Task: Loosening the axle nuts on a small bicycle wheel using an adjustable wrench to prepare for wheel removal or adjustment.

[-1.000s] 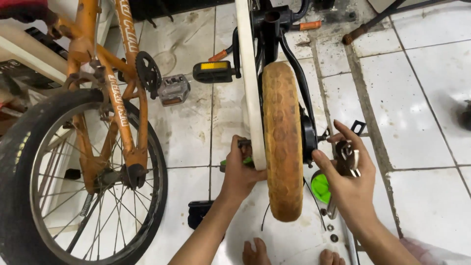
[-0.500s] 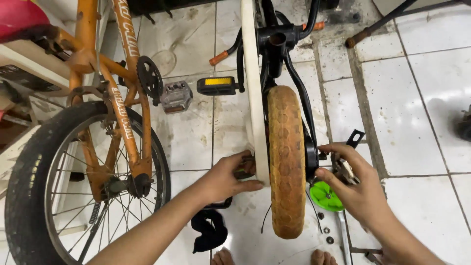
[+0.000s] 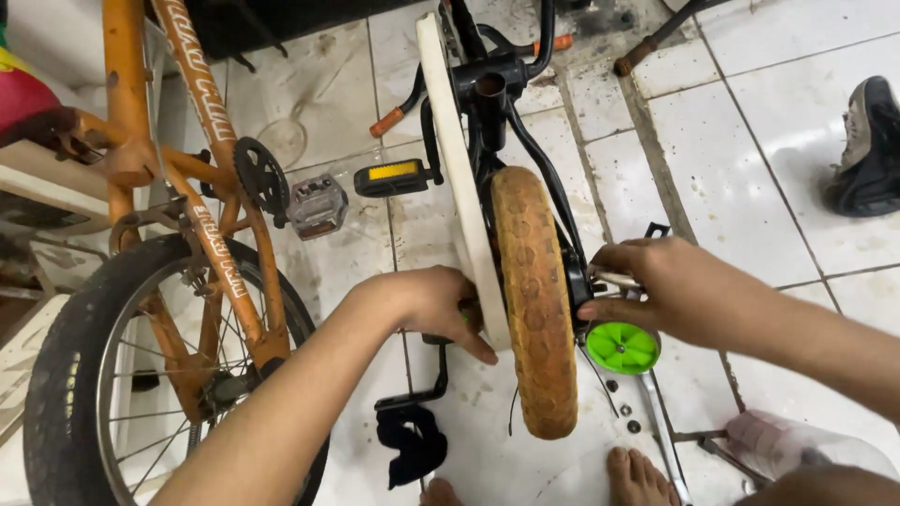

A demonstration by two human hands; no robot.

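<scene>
While the small upturned bicycle rests on the tiled floor (image 3: pixel 750 141), the person works at the hub of its brown-tyred wheel (image 3: pixel 532 309), one hand on each side. The left hand (image 3: pixel 436 305) curls around something at the axle beside the white chain guard (image 3: pixel 459 187); I cannot tell what it grips. The right hand (image 3: pixel 675 290) pinches a slim metal tool or rod at the opposite axle end, just above a green training wheel (image 3: pixel 622 347). This looks like loosening or tightening the axle fastening, which calls for bracing one side while turning the other. Compared with half a second ago, both hands sit closer to the hub, and the view has dropped nearer. An orange bicycle (image 3: pixel 187 244) stands alongside.
</scene>
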